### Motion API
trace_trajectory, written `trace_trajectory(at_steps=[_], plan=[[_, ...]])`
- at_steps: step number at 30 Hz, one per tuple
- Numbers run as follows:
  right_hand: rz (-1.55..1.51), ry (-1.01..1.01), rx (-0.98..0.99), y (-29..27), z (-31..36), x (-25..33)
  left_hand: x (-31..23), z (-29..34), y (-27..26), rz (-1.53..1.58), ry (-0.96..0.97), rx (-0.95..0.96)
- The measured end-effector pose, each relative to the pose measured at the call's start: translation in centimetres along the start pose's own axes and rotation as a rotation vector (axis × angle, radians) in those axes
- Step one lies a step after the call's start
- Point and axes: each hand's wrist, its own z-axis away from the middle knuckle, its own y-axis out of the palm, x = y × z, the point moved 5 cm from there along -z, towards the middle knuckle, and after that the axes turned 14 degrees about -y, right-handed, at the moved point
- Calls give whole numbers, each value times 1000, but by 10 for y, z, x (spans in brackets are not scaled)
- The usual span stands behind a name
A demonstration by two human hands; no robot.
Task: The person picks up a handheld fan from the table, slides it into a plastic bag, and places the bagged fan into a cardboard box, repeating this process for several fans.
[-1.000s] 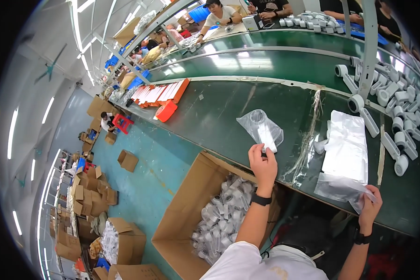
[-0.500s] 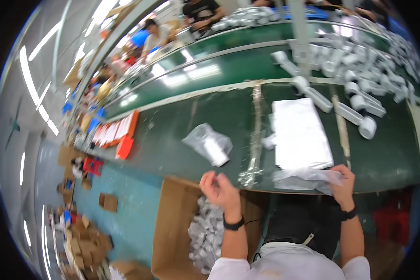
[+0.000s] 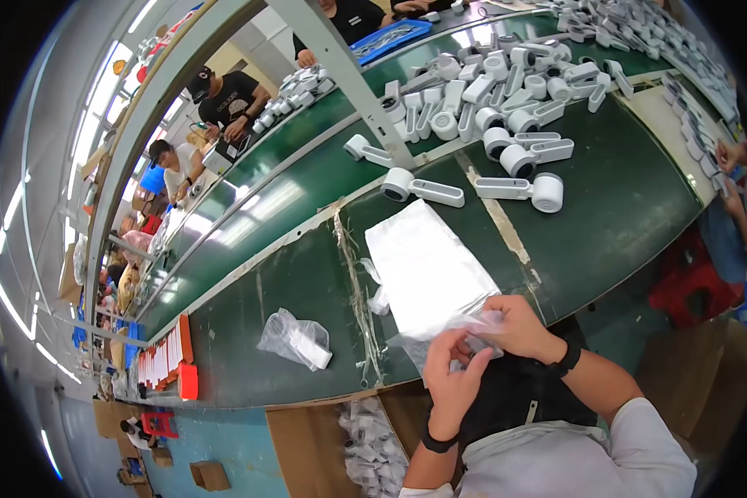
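A clear plastic bag (image 3: 430,339) lies at the table's front edge, over the near end of a stack of flat white bags or sheets (image 3: 427,261). My right hand (image 3: 524,330) pinches the clear bag at its right side. Close beside it, my left hand (image 3: 454,375) has curled fingers on the same bag, the thumb bent toward the right hand. The fingertips partly hide the bag's edge. Left of the stack rests another clear bag (image 3: 295,336) with a white piece in it.
White devices (image 3: 519,158) with round heads and long handles are heaped on the table and belt behind. A metal post (image 3: 340,75) rises at the belt's edge. Orange-edged trays (image 3: 168,357) stand far left. Below, an open carton (image 3: 303,452) holds bagged pieces. Co-workers sit across.
My left hand has moved right, from beside the stack to the clear bag in my right hand. The view has turned, showing more of the table's right side.
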Motion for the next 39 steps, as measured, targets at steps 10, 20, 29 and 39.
trace_trajectory(at_steps=[10,20,29,39], plan=[[-416,283,133,14,-3,4,11,-18,-14,338,-319,-71],[164,-25,485,0,12,32,-2,-22,-32,931,-325,-185],[1366,-424,-76,-89,-121,23,-14,-34,-42,208,-147,-267],[1269,-359,-64,-100,-119,50,-33,-61,-60,193,-73,-464]])
